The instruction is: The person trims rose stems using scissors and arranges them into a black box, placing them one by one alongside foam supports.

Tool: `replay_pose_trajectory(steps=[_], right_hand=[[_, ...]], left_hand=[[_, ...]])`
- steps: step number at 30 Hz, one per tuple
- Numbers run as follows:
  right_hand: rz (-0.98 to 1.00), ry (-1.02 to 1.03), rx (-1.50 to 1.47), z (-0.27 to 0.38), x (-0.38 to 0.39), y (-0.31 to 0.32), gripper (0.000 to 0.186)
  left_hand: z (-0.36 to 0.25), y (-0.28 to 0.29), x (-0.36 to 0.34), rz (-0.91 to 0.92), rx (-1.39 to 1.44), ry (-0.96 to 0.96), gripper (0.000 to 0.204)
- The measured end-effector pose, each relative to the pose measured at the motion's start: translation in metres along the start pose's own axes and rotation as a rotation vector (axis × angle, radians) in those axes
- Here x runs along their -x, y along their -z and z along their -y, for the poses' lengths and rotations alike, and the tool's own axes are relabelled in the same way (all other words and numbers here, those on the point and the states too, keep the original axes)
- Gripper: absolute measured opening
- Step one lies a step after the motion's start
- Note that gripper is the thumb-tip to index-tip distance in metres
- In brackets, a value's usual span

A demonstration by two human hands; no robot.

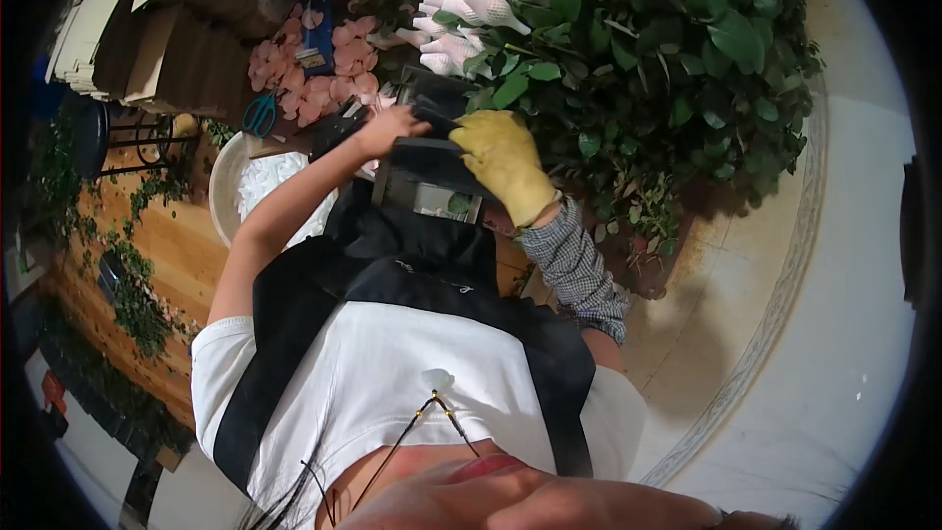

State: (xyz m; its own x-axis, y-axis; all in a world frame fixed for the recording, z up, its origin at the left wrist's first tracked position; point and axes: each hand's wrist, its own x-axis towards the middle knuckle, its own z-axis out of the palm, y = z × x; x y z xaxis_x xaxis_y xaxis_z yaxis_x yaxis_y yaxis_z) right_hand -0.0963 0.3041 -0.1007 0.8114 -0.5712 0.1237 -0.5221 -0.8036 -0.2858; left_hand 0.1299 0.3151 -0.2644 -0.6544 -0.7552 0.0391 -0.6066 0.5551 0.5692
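Observation:
My bare left hand point(391, 130) reaches over a dark metal device point(435, 174) in front of my black apron, its fingers bent at a dark part I cannot make out clearly. My right hand point(496, 152), in a yellow work glove with a checked sleeve above it, lies on the device's black upper part, fingers curled; what they hold is hidden. Pink petals point(348, 69) are heaped beyond my left hand, beside teal scissors point(259, 116) and a blue tool point(316, 34). A pale basin of white material point(270, 182) sits left of the device.
Roses in white mesh sleeves point(500, 5) lie at the back, with dense leafy stems point(687, 79) filling the right side. Stacked cardboard point(162, 49) stands at upper left. A black chair point(108, 137) and scattered greenery point(137, 299) are on the wooden floor point(167, 236).

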Motion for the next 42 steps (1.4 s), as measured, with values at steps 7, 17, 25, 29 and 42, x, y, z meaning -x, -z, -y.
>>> replay_pose_trajectory(steps=[7, 17, 25, 29, 42], right_hand=[[0.121, -0.18, -0.467, -0.026, -0.026, 0.0, 0.019], [0.066, -0.091, -0.267, -0.101, -0.051, -0.074, 0.047], [-0.055, 0.193, -0.225, -0.029, -0.012, 0.023, 0.05], [0.332, -0.202, -0.743, -0.01, 0.056, -0.02, 0.048], [-0.264, -0.8, -1.232, -0.029, 0.129, -0.029, 0.036]], left_hand=[[-0.021, -0.014, -0.027, 0.336, -0.134, 0.211, 0.046], [0.012, -0.064, -0.028, -0.318, -0.379, -0.156, 0.043], [0.001, -0.047, -0.01, 0.171, -0.405, 0.045, 0.087], [0.01, -0.058, -0.009, 0.023, -0.338, -0.016, 0.088], [-0.01, -0.037, -0.023, 0.112, -0.347, 0.023, 0.096]])
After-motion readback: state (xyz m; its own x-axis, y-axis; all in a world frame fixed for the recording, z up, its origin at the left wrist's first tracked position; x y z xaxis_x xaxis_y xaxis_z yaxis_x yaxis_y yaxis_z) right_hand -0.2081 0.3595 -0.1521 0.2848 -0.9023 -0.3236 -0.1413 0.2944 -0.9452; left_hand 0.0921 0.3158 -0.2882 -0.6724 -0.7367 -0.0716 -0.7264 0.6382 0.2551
